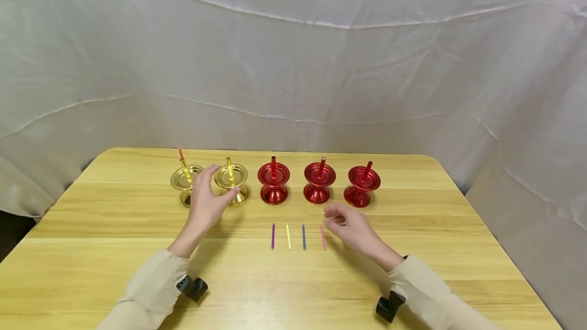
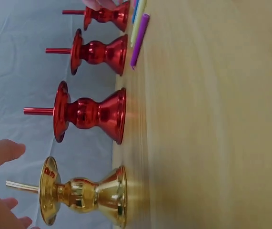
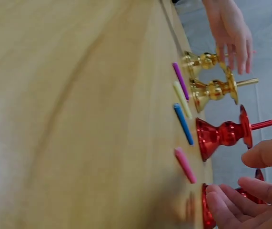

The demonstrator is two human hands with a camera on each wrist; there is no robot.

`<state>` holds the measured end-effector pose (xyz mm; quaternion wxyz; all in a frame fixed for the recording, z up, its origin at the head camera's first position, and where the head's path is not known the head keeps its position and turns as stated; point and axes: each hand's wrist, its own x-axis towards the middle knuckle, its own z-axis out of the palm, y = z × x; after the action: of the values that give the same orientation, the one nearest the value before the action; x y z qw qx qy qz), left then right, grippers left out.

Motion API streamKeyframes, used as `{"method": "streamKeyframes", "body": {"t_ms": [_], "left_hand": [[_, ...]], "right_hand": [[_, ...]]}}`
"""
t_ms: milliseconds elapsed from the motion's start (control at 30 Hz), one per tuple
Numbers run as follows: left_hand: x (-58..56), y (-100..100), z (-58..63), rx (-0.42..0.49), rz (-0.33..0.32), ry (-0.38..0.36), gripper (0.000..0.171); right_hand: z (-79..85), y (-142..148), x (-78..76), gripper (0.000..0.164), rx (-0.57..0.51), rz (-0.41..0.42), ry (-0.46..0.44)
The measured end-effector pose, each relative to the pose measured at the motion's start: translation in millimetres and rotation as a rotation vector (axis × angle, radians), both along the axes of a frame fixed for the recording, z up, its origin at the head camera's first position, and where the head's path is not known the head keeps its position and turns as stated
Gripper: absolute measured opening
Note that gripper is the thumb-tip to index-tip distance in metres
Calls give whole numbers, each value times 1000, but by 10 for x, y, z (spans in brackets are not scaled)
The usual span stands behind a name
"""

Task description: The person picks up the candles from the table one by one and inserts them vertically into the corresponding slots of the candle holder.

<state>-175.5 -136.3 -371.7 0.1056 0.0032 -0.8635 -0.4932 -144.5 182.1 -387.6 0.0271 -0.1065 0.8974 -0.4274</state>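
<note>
My left hand (image 1: pixel 206 207) is spread beside the second gold candle holder (image 1: pixel 238 195), thumb and fingers apart with nothing between them. Partly behind that hand, the leftmost gold candle holder (image 1: pixel 176 180) carries a thin orange-red candle (image 1: pixel 181 154) in its tube. My right hand (image 1: pixel 352 227) hovers near the top end of a pink candle (image 1: pixel 323 237), fingers loosely bent; the right wrist view shows thumb and fingers apart and holding nothing. Left of the pink candle lie a blue candle (image 1: pixel 304 237), a pale yellow candle (image 1: pixel 288 237) and a purple candle (image 1: pixel 272 236).
Continuing the row rightward are three red candle holders: the left one (image 1: pixel 273 195), the middle one (image 1: pixel 316 193) and the right one (image 1: pixel 356 196). All stand on a wooden table (image 1: pixel 266 289). A pale cloth (image 1: pixel 293 75) hangs behind it.
</note>
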Motion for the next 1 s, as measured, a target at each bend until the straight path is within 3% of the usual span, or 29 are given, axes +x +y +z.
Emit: {"method": "streamKeyframes", "body": {"t_ms": [267, 533, 767, 1000], "left_hand": [[-92, 48, -50, 12, -6, -94, 79], [-202, 85, -126, 116, 42, -176, 99], [-255, 82, -142, 201, 59, -216, 98], [-270, 52, -156, 286, 28, -244, 89]], "right_hand": [[-101, -6, 74, 25, 4, -49, -47], [-125, -9, 85, 17, 34, -23, -68], [-130, -110, 83, 3, 88, -24, -77], [-119, -190, 70, 24, 173, -38, -31]]}}
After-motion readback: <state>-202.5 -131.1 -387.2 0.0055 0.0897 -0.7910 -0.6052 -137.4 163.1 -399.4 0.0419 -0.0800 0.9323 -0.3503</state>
